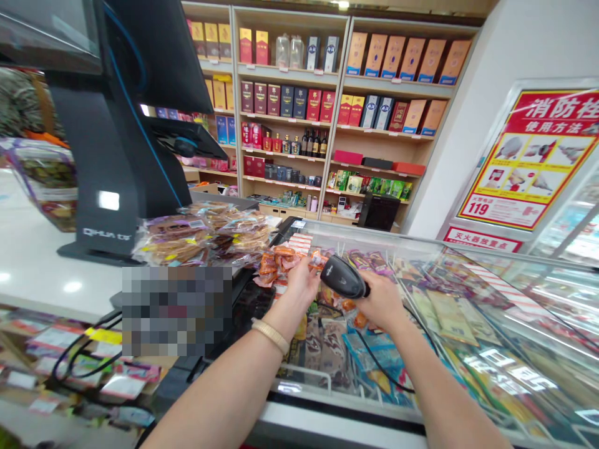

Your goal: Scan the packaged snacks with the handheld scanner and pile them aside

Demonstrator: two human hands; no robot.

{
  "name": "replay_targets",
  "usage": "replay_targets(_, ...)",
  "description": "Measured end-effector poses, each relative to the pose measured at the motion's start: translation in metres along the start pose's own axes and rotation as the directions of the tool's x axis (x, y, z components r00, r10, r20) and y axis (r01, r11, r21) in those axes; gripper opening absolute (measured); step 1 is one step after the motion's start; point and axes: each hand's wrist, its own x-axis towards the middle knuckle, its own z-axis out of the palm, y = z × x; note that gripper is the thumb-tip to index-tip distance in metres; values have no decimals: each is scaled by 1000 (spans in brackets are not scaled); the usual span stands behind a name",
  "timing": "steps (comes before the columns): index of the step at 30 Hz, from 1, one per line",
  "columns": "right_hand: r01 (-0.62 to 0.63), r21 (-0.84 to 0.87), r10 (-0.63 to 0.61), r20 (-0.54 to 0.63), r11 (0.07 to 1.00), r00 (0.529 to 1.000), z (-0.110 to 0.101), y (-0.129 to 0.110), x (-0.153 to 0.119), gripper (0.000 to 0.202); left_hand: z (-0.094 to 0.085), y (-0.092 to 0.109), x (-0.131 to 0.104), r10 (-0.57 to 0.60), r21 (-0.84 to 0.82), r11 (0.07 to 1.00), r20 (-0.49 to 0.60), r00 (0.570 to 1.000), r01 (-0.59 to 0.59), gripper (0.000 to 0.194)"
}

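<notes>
"Where's the black scanner (pixel 344 279)?"

"Center frame, gripped in the right hand (pixel 381 302)."

"And the left hand (pixel 302 282)?"

"Holding orange-wrapped packets (pixel 278 260) near the scanner, above a glass-topped freezer (pixel 355 429) at lower right."

"Elsewhere?"

"A checkout terminal (pixel 105 165) stands upper left; shelves (pixel 281 73) rise at top center."

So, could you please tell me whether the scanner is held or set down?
Held: the right hand is wrapped around the back of the scanner.

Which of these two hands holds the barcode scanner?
The right hand grips the barcode scanner; the left hand, with beige wristband, touches orange snack packets.
</notes>
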Motion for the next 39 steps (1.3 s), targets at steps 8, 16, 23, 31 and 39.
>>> replay_targets(8, 3, -17, -3, -8, 1000, 1000, 1, -1, 0, 25, -2, -3, 0, -85, 9, 996, -23, 996, 86, 18)
replay_targets(16, -16, 3, 16, -27, 1000, 1000, -1, 2, 0, 18, -5, -7, 8, -129, 82, 989, 73, 989, 123, 16)
replay_targets(23, -21, 74, 25, -66, 997, 998, -5, 0, 0, 23, -7, -10, 1, 142, 140, 974, 236, 961, -178, 29)
replay_targets(31, -20, 131, 33, -101, 991, 994, -5, -1, 0, 17, -5, -8, -1, 397, 324, 780, 405, 824, -535, 31)
replay_targets(39, -35, 175, 53, -101, 984, 993, -3, 1, 0, 20, -7, -8, -2, 418, 353, 730, 448, 791, -586, 33)
